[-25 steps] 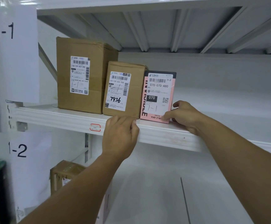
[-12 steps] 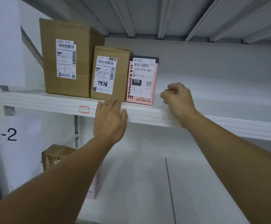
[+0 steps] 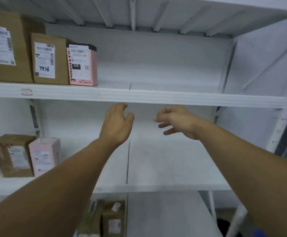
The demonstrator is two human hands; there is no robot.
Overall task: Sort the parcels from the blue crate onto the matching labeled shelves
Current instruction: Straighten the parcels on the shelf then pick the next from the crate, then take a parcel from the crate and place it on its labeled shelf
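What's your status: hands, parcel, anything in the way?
Left hand and right hand open, empty, just below the upper shelf edge. Pink parcel upright on that shelf, beside a brown box. Nothing in front of the hands.

Both bare forearms stretched forward, left hand (image 3: 117,124) relaxed, right hand (image 3: 175,121) loosely curled, fingers holding nothing

Both hands, left hand (image 3: 117,124) and right hand (image 3: 177,121), have dropped off the top shelf (image 3: 156,97), empty.
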